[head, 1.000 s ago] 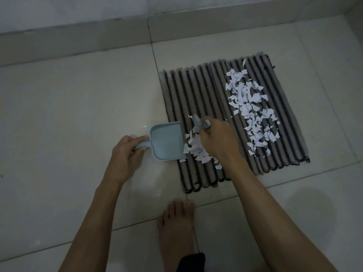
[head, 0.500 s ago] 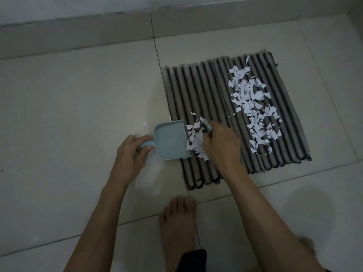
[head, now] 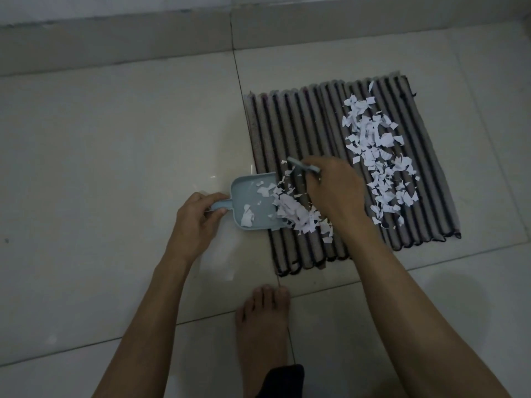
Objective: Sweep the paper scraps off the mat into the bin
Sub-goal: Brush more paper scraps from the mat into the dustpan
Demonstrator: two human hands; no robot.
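A ribbed grey-and-black mat (head: 301, 130) lies on the tiled floor. White paper scraps (head: 376, 156) are strewn over its right half. A smaller heap of scraps (head: 296, 214) sits at the mouth of a light blue dustpan (head: 250, 196), with a few pieces inside the pan. My left hand (head: 198, 219) grips the dustpan's handle at the mat's left edge. My right hand (head: 333, 191) holds a small light blue brush (head: 304, 165) over the heap; its bristles are hidden under the hand.
Pale floor tiles (head: 115, 139) surround the mat, and a low grey skirting (head: 143, 44) runs along the wall at the back. My bare foot (head: 264, 326) stands just in front of the mat's near left corner. No bin is in view.
My right hand has swept the small heap leftward, and some scraps now lie inside the dustpan. The dustpan and my left hand have stayed at the mat's left edge.
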